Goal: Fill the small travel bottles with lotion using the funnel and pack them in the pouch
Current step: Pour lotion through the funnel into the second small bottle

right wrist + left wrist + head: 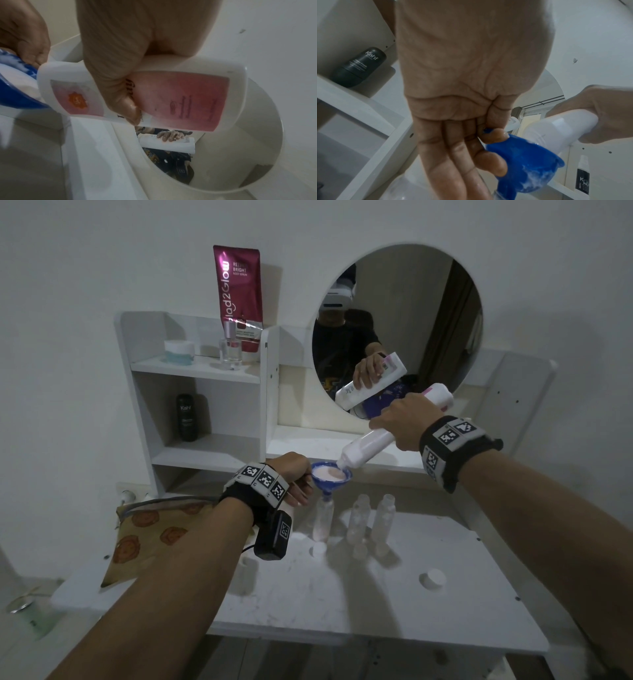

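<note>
A person's right hand point(407, 424) grips a white lotion bottle point(370, 445), tipped with its mouth at a blue funnel point(331, 474) brimming with pale lotion. The left hand point(294, 479) pinches the funnel's rim tab. The funnel's stem sits in a clear travel bottle point(323, 520) on the white table point(376, 604); this bottle looks light and easily tipped, best gripped mid-body. Its fill level is hard to judge. Two more bottles point(371, 517) stand beside; a patterned pouch point(150, 537) lies left, partly hidden by the forearm.

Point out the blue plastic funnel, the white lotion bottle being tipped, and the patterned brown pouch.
Blue plastic funnel point(331, 474): head view, on its lotion-filled bowl.
White lotion bottle point(368, 445): head view, on the lower body near the neck.
Patterned brown pouch point(150, 537): head view, on its printed fabric face.
</note>
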Demonstrator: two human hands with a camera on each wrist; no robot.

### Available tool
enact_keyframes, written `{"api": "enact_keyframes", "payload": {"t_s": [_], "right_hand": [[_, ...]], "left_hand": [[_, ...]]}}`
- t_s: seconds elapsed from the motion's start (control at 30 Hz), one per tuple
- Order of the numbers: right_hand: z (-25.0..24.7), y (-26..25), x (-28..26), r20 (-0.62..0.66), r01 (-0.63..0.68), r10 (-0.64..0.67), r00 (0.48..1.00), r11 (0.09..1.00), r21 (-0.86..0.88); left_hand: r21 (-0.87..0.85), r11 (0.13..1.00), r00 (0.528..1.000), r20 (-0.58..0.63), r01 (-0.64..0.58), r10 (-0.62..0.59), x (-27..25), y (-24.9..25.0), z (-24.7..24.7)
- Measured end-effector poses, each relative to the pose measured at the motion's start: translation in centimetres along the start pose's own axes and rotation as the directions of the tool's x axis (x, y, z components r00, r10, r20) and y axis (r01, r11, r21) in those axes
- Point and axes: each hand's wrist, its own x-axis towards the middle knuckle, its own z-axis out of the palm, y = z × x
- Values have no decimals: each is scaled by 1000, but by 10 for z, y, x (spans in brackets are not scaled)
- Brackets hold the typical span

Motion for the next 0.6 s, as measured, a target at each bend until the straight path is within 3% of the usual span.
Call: {"api": "enact_keyframes", "payload": {"t_s": [0.3, 0.6], "right_hand": [[24, -2, -6, 2, -102, 104, 995, 976, 192], [73, -19, -19, 126, -324, 313, 942, 734, 597]], "left_hand": [[20, 1000, 1000, 1, -6, 5, 1, 0, -1], [39, 999, 1000, -6, -15, 16, 0, -1, -1]]}}
